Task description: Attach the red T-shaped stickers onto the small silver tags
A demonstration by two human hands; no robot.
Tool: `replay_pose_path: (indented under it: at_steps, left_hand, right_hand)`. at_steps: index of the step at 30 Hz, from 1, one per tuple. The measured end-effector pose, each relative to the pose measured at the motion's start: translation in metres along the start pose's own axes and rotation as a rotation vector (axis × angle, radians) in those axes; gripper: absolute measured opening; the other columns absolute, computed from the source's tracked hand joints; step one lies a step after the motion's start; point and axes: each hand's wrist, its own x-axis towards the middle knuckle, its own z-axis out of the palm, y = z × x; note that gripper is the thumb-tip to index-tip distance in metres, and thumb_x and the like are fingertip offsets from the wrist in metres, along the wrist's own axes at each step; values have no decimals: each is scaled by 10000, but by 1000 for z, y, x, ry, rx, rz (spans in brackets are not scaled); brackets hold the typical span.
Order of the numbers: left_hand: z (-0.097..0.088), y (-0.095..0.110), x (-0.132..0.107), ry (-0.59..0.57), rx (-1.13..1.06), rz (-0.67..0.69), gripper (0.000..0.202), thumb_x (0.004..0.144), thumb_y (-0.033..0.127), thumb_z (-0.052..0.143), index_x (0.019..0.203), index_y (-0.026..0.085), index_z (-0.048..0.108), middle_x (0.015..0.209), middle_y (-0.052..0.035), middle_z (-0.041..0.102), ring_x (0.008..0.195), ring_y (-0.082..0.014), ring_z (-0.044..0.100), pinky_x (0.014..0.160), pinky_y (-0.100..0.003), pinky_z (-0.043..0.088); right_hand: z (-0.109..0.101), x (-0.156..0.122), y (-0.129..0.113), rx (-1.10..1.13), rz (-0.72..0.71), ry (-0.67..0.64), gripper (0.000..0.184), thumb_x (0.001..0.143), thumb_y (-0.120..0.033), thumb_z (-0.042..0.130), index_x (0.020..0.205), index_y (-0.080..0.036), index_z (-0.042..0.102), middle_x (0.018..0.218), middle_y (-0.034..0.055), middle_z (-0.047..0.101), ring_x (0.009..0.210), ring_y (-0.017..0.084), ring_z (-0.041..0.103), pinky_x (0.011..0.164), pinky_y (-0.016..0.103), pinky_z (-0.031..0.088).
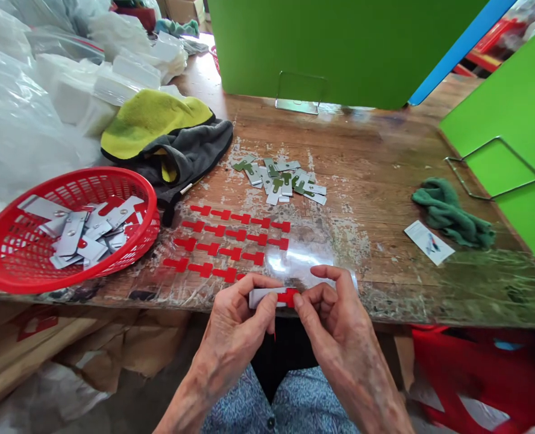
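At the worn bench (371, 169), the left hand (238, 322) pinches a pale strip (261, 296) while the right hand (337, 322) pinches its red tab (289, 297), best kept flat and square.

2 green panels stand around the worn wooden tabletop (376, 144): a rear panel (349, 48), with a blue edge (461, 57) beside it and a metal stand (297, 105) at its foot, and a right-hand panel (527, 120) with a bent wire frame (520, 157) in front. Near that frame, a crumpled dark-green cloth (450, 211) lies just beside 1 printed white card (429, 242). On the left, a yellow-and-grey cloth (154, 123) rests before clear plastic bags (23, 138). Below the table sit brown paper (145, 343), left, and red material (466, 374), right.
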Motion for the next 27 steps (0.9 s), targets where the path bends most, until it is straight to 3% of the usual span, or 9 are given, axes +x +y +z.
replay_pose_path:
  at_steps: [10, 27]
  left_hand:
    - [1, -3, -1, 18, -18, -16, 191, 777, 337, 660, 843, 158, 662, 473, 57, 544, 445, -92, 478, 477, -211, 389]
    - [-1, 2, -2, 33, -34, -56, 179, 747, 334, 683, 800, 167, 648, 443, 53, 585, 414, -93, 510, 488, -212, 414]
  right_hand:
    - [-3, 5, 11, 0, -12, -23, 261, 947, -282, 545, 1176, -258, 423, 684, -74, 594, 562, 128, 630, 512, 240, 492]
    - [7, 3, -8, -129, -43, 67, 223, 913, -290, 507, 1121, -226, 459, 633, -71, 587, 521, 149, 641, 517, 272, 497]
